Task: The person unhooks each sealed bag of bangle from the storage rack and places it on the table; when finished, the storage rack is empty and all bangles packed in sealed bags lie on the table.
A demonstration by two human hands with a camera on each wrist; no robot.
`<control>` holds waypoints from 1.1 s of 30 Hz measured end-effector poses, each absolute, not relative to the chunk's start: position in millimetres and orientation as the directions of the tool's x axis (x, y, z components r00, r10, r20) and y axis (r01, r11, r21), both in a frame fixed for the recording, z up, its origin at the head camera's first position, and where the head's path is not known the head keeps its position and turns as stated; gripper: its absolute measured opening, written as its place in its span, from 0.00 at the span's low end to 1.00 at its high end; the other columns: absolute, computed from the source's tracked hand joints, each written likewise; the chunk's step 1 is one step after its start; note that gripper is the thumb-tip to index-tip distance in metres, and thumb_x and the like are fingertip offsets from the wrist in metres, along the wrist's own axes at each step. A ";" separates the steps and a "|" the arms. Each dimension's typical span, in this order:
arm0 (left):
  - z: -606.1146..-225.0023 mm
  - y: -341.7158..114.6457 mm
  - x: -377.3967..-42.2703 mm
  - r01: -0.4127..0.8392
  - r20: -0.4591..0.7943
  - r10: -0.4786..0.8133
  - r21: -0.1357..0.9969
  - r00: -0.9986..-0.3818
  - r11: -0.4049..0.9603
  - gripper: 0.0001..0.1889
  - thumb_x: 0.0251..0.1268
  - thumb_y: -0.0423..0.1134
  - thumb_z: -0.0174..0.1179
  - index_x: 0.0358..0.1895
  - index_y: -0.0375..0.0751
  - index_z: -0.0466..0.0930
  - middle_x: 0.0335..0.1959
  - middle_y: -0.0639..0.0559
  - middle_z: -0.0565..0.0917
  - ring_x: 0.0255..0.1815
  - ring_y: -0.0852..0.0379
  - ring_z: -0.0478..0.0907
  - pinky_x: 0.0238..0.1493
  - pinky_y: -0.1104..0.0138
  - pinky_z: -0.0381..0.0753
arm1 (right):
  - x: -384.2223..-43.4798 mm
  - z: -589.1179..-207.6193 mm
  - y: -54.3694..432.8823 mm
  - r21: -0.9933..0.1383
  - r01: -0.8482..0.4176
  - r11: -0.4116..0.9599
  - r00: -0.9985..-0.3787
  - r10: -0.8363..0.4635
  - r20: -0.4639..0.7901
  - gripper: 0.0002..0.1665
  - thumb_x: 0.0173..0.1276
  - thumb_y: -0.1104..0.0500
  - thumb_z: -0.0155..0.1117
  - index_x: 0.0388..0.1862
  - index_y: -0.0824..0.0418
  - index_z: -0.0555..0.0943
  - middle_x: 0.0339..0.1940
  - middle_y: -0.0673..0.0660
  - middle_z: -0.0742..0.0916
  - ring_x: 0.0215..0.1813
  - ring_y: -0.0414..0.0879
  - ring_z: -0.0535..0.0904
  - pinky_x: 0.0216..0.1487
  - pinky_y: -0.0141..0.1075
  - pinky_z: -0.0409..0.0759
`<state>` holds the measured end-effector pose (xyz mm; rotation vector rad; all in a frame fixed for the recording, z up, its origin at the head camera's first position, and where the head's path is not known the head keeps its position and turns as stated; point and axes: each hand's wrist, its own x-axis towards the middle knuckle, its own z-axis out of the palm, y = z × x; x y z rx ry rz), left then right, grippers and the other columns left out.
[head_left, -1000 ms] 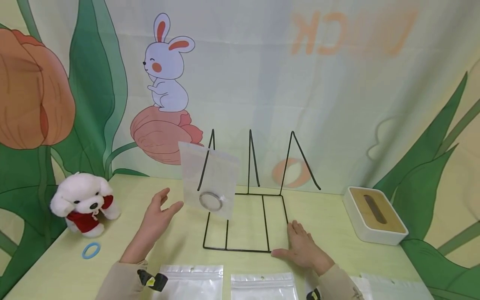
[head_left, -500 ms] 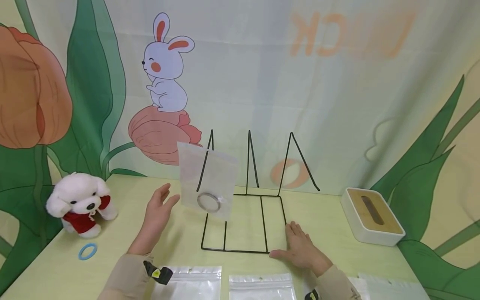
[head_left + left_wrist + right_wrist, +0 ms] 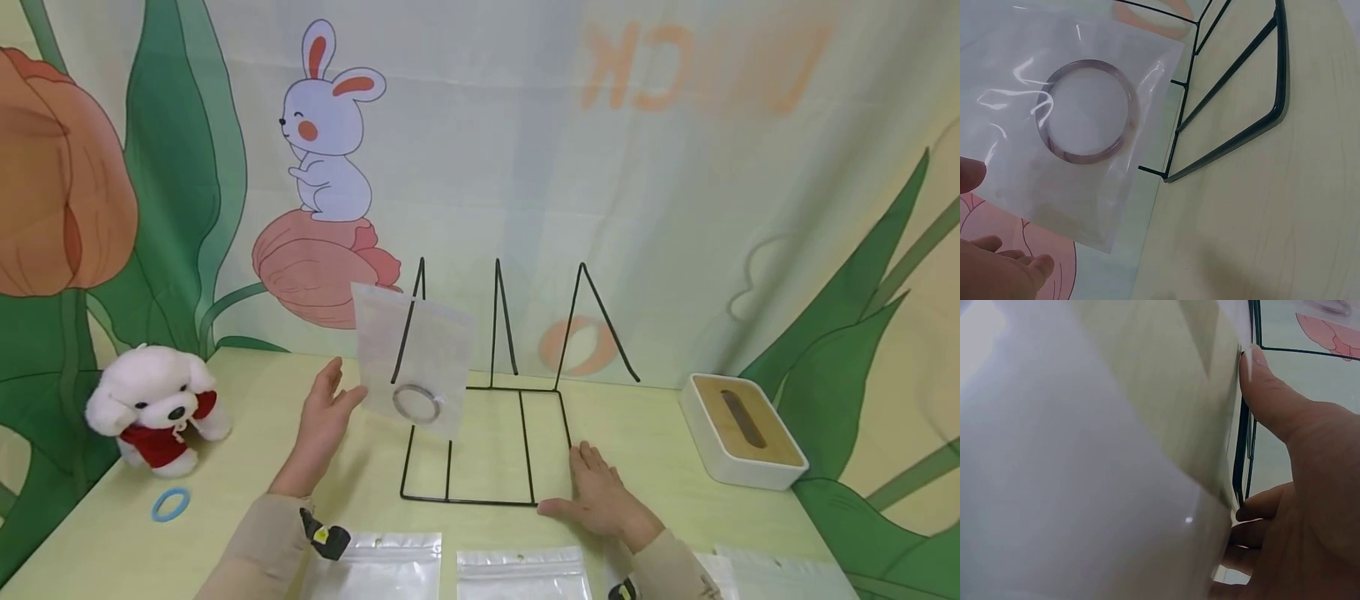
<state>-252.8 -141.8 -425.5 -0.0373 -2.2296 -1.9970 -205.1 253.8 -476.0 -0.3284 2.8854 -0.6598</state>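
A clear zip bag (image 3: pixel 442 350) with a ring-shaped bangle (image 3: pixel 416 404) inside hangs from the left prong of a black wire rack (image 3: pixel 525 446). My left hand (image 3: pixel 318 433) is just left of this bag, thumb toward its edge and fingers extended. In the left wrist view the thumb (image 3: pixel 971 175) overlaps the bag; whether it touches, I cannot tell. At the rack's front right corner rests my right hand (image 3: pixel 600 492), with thumb at the front bar and fingers spread along the side bar. The right wrist view has a blurred sheet of clear plastic (image 3: pixel 1085 475) across much of it.
Several flat zip bags (image 3: pixel 525 575) lie along the table's front edge. A white plush dog (image 3: pixel 157 408) and a blue ring (image 3: pixel 171 504) are at the left. On the right stands a white box with a wooden lid (image 3: pixel 742 429). A printed curtain (image 3: pixel 480 167) hangs behind.
My left hand and forearm have shifted slightly right, so the thumb is nearer the hanging bag. The right hand keeps its place on the rack corner. The head view has drifted a little.
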 end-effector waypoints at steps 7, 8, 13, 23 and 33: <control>-431.6 -136.2 -257.6 0.120 0.126 -0.052 0.987 -0.991 0.105 0.38 0.74 0.37 0.52 0.78 0.37 0.40 0.79 0.45 0.45 0.79 0.50 0.41 0.74 0.58 0.49 | -206.7 -477.1 253.5 -0.446 -0.167 0.879 -0.963 -0.242 -0.117 0.68 0.59 0.30 0.64 0.74 0.79 0.48 0.76 0.75 0.50 0.77 0.68 0.42 0.69 0.67 0.44; -432.3 -135.4 -258.1 0.126 0.131 -0.050 0.987 -0.990 0.104 0.38 0.74 0.37 0.53 0.78 0.37 0.41 0.79 0.45 0.46 0.79 0.50 0.42 0.75 0.58 0.49 | -206.6 -476.9 253.5 -0.446 -0.168 0.879 -0.963 -0.243 -0.117 0.68 0.59 0.30 0.64 0.74 0.79 0.48 0.76 0.75 0.50 0.77 0.68 0.42 0.69 0.67 0.44; -433.0 -131.4 -259.2 0.154 0.158 -0.040 0.983 -0.987 0.096 0.37 0.74 0.37 0.53 0.78 0.36 0.43 0.78 0.43 0.50 0.78 0.49 0.46 0.74 0.57 0.50 | -206.0 -476.0 253.4 -0.453 -0.167 0.875 -0.963 -0.244 -0.116 0.67 0.59 0.31 0.65 0.74 0.79 0.48 0.76 0.76 0.50 0.77 0.68 0.42 0.69 0.67 0.44; -430.6 -125.7 -260.5 0.156 0.162 -0.037 0.980 -0.986 0.121 0.33 0.73 0.38 0.54 0.76 0.37 0.51 0.72 0.40 0.62 0.73 0.44 0.57 0.71 0.53 0.60 | -206.0 -475.5 253.5 -0.457 -0.161 0.875 -0.964 -0.239 -0.119 0.68 0.58 0.31 0.65 0.74 0.79 0.48 0.76 0.75 0.50 0.77 0.68 0.42 0.69 0.67 0.44; -429.1 -127.7 -255.6 0.154 0.160 -0.056 0.982 -0.985 0.106 0.28 0.72 0.36 0.55 0.72 0.36 0.59 0.62 0.38 0.71 0.63 0.45 0.67 0.65 0.53 0.66 | -205.7 -475.7 254.0 -0.460 -0.161 0.873 -0.964 -0.239 -0.116 0.68 0.58 0.30 0.65 0.74 0.79 0.49 0.76 0.75 0.51 0.77 0.68 0.43 0.69 0.67 0.44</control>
